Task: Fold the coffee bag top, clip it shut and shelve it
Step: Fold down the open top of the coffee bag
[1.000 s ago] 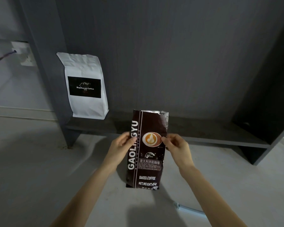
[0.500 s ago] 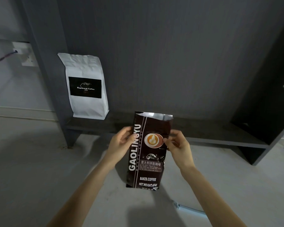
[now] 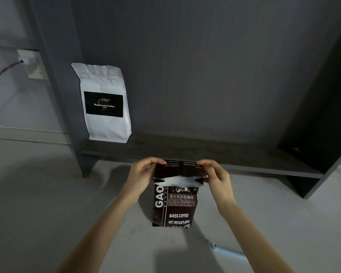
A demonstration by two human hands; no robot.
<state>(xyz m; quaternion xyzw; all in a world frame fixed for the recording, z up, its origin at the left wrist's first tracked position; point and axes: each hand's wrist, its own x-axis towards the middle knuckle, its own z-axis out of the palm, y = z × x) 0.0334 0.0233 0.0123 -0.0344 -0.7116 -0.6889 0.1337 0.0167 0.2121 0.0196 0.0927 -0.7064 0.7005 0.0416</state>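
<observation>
Folding step: both hands pinch the bag top, left hand at 9 o'clock, right hand at 3, grips closed on the turned-down flap. Next likely needs a clip, then the shelf at 12.

Coffee bag: top, upright and open a second ago, now bent forward and down over the front, hiding the cup picture; silver lining shows beneath. Left hand and right hand moved from the bag's sides up to the fold's two ends.
</observation>
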